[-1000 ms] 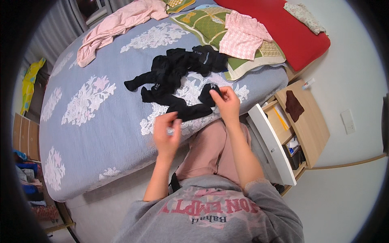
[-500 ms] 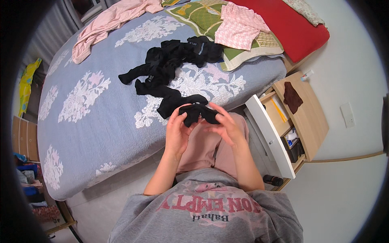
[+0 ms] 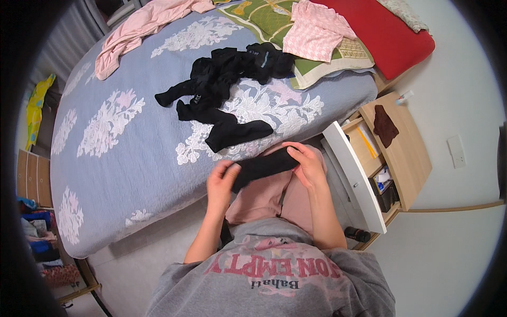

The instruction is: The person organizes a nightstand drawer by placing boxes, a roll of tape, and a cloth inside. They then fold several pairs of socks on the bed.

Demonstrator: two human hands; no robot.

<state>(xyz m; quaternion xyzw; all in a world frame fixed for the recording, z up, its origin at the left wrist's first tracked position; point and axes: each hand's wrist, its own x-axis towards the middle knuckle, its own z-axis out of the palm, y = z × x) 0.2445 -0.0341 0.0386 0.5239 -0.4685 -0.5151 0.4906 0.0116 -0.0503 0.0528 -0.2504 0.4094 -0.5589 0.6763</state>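
Observation:
A black sock [image 3: 265, 167] is stretched out lengthwise between my two hands, above my lap at the bed's edge. My left hand [image 3: 218, 182], slightly blurred, pinches its left end. The fingers of my right hand [image 3: 308, 167] are closed on the other end. Just beyond, a single black sock [image 3: 240, 133] lies on the blue floral bedspread [image 3: 158, 169]. It touches a loose heap of black socks [image 3: 214, 76] that spreads farther back across the bed.
A pink garment [image 3: 142, 29] lies on the far left of the bed, and a pink patterned cloth [image 3: 318, 33] rests on a green pillow [image 3: 311, 71]. To the right, a bedside cabinet has its drawer [image 3: 355, 179] pulled out. A brown cloth [image 3: 385, 127] lies on its top.
The sock was bunched up between my hands and is now drawn out long. My hands have moved apart, the left one toward me and to the left.

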